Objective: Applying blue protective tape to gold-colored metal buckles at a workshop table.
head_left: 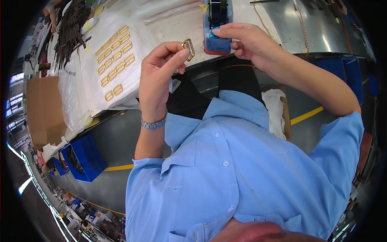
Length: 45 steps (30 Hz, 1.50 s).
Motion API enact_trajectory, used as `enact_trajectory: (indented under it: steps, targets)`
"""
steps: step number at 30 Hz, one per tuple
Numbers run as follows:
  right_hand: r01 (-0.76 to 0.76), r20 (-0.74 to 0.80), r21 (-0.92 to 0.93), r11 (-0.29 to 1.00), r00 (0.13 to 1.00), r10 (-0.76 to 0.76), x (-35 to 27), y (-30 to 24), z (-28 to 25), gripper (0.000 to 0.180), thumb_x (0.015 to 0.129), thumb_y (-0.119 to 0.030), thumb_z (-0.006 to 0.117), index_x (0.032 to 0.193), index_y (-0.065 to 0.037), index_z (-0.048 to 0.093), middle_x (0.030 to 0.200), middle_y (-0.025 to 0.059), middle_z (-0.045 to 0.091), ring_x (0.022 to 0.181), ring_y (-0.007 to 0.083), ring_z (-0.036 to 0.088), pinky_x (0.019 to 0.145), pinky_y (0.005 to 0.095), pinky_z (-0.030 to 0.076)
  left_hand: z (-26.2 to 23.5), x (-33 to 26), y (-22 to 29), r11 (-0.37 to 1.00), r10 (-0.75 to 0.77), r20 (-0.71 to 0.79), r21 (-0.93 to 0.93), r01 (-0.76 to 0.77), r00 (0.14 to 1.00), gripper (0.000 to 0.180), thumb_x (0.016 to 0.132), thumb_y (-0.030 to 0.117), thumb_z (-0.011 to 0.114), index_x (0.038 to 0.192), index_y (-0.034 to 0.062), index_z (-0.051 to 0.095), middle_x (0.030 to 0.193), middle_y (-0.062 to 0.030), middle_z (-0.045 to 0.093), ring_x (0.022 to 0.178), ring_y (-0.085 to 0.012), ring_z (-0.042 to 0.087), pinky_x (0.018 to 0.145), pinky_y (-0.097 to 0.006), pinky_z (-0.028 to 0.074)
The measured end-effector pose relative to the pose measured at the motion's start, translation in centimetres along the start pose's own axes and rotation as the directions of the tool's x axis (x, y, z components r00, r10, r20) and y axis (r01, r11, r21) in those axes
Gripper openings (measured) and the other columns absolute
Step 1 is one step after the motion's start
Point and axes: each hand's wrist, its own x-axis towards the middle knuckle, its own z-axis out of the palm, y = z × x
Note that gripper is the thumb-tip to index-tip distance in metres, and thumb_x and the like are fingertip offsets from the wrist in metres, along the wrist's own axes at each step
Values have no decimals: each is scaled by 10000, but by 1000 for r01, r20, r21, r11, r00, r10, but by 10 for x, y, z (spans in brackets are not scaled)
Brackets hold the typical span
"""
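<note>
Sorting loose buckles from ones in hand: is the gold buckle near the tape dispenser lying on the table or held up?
Held up: the left hand pinches the gold buckle by its fingertips.

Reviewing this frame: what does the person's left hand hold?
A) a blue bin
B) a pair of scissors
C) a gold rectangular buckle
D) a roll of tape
C: the left hand pinches a gold rectangular buckle between thumb and fingers, while the right hand rests on the blue tape dispenser.
</note>
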Motion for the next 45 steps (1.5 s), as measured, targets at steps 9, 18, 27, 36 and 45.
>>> enact_trajectory:
  steps: [9,18,27,36,45]
  targets:
    - [41,-40,-2,999,998,-41,-27,-1,6,275,905,-270,871,1118,-124,778,957,-26,723,739,33,554,686,222,437,-3,-1,4,988,-115,88,-97,123,990,147,998,112,760,1082,-5,729,877,-22,680,743,-94,597,684,-252,492]
    - [230,81,201,952,965,-250,-96,85,35,175,1058,-164,682,1086,5,718,998,143,813,823,102,736,714,236,560,9,-14,21,978,-200,188,-13,206,962,174,1023,147,741,1075,-18,722,827,-38,700,691,-89,643,613,-250,521]
    - [275,44,282,919,953,-299,-86,107,45,206,1055,-76,643,1192,69,691,1038,138,804,907,148,763,788,275,599,23,-17,17,932,-323,220,242,270,920,178,1015,157,755,1016,-20,735,764,-24,701,641,-65,623,574,-208,485]
    - [320,42,270,908,938,-344,-92,107,45,241,1042,-50,635,1228,71,731,1022,111,799,911,141,760,802,276,607,28,-12,16,900,-371,221,324,291,902,192,1011,167,764,1013,-24,744,769,-24,709,640,-57,623,562,-203,472]
    - [329,3,262,907,940,-342,-92,109,46,253,1029,-56,658,1230,78,731,1005,108,799,898,133,755,807,274,608,29,-5,4,882,-419,197,322,345,886,187,997,158,773,997,-26,741,771,-29,713,627,-67,638,533,-208,481]
